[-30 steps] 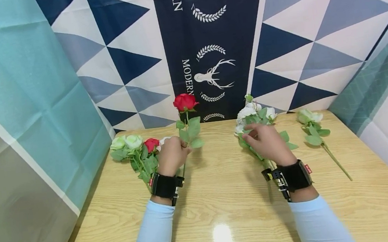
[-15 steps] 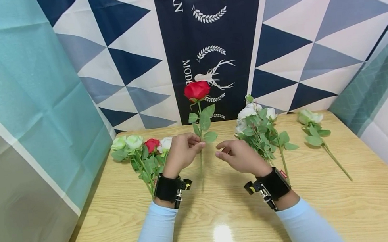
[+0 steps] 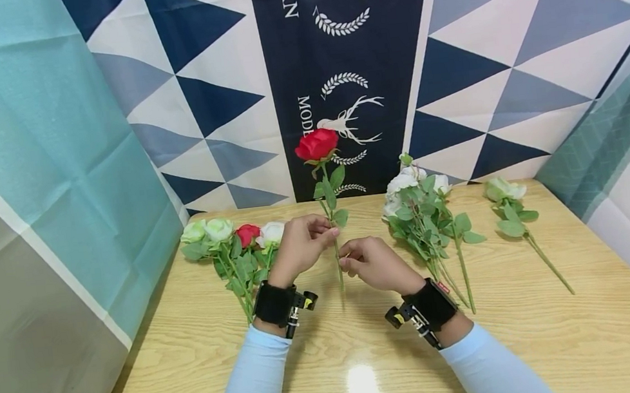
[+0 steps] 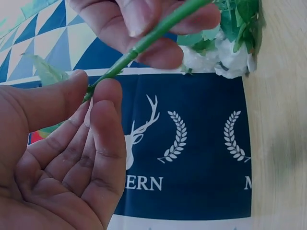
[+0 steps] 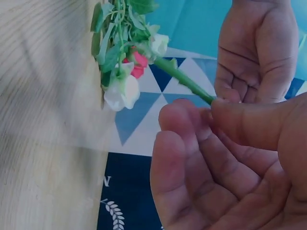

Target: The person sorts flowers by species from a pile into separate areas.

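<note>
The surface (image 3: 322,364) is a flat, light wood-grain top; it occupies the lower half of the head view, with a bright reflection at bottom centre. Flowers lie along its far part. Left of centre: two pale green roses (image 3: 218,231), one red rose (image 3: 247,234) and one white rose (image 3: 271,234), side by side, leaves overlapping, stems directed toward the bottom of the frame. Right of centre: a bunch of white flowers (image 3: 401,185) with dense green leaves and several stems. Farther right, set apart: a single pale green rose (image 3: 503,189), its stem slanting toward the lower right.
</note>
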The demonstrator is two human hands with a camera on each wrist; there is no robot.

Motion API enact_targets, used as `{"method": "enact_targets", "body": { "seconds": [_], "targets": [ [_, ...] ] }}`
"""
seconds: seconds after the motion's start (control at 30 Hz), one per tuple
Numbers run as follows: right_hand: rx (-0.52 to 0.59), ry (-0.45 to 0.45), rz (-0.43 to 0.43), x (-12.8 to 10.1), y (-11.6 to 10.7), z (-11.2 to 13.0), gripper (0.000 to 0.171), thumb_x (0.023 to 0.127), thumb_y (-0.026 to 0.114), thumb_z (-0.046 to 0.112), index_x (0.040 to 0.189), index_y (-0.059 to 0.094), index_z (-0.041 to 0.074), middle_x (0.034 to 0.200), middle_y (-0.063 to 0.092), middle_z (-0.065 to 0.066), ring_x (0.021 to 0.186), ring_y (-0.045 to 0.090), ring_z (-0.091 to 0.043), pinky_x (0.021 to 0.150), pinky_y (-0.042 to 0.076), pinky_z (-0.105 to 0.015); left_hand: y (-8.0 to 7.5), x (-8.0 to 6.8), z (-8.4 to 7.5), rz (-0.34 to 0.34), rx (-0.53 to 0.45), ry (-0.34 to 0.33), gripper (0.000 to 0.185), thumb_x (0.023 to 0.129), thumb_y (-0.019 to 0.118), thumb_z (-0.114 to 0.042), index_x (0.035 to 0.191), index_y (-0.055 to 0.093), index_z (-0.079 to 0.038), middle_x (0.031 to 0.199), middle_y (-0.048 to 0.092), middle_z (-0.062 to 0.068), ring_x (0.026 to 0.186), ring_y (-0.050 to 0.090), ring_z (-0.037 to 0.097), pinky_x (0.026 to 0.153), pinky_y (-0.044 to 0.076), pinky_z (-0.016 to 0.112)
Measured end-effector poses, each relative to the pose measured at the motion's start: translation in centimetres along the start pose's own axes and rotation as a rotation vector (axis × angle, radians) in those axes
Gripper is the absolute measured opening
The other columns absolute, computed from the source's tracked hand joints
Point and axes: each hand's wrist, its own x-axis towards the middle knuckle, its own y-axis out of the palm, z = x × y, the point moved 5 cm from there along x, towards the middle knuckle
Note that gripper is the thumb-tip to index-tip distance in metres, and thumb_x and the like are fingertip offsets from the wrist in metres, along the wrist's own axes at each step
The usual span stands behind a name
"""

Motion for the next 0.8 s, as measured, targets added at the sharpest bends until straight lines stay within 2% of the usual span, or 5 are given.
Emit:
{"method": "enact_targets", "body": {
  "seconds": [0.23,0.47,0.6,0.7,0.8],
  "targets": [
    [0.001,-0.002,-0.062,0.1,-0.3,-0.4,0.009,0.101,0.065,0.007,0.102,0.074,0.004,0.079,0.07,-0.007,0.07,0.066,-0.024,0.061,0.05,-0.03,0.2,0.0,-0.5,-0.015,0.099,0.056,0.011,0.095,0.076,-0.016,0.098,0.075,-0.006,0.081,0.07,0.003,0.067,0.061,0.011,0.063,0.049,0.027],
    [-0.058,0.004,-0.14,0.2,-1.4,-1.2,0.009,0.098,0.067,0.004,0.099,0.076,0.005,0.084,0.072,-0.008,0.074,0.068,-0.02,0.066,0.053,-0.033,0.9,-0.1,-0.9,0.048,0.045,0.125,0.01,0.094,0.076,-0.009,0.101,0.077,-0.002,0.09,0.076,0.006,0.082,0.074,0.014,0.077,0.058,0.028],
    [-0.103,0.01,-0.17,0.0,-2.1,-1.7,0.012,0.097,0.069,0.005,0.105,0.078,0.005,0.099,0.076,-0.009,0.085,0.071,-0.019,0.073,0.057,-0.037,1.2,-0.3,-1.4,0.088,0.09,0.216,0.006,0.093,0.076,-0.006,0.096,0.076,-0.001,0.066,0.058,0.0,0.063,0.055,0.009,0.066,0.045,0.023],
    [-0.124,0.017,-0.174,-0.1,-2.4,-1.9,0.013,0.097,0.07,0.008,0.107,0.079,0.007,0.106,0.076,-0.008,0.088,0.072,-0.02,0.073,0.058,-0.037,1.3,-0.3,-1.5,0.101,0.135,0.243,0.005,0.093,0.075,-0.006,0.095,0.075,-0.002,0.061,0.035,-0.002,0.059,0.035,0.011,0.064,0.033,0.029],
    [-0.141,0.011,-0.171,-0.1,-2.4,-1.9,0.013,0.098,0.07,0.009,0.107,0.079,0.008,0.105,0.076,-0.007,0.085,0.071,-0.019,0.072,0.057,-0.036,1.3,-0.3,-1.4,0.11,0.115,0.228,0.004,0.093,0.076,-0.005,0.095,0.074,-0.003,0.063,0.038,-0.004,0.059,0.035,0.01,0.065,0.034,0.028]
  ]
}}
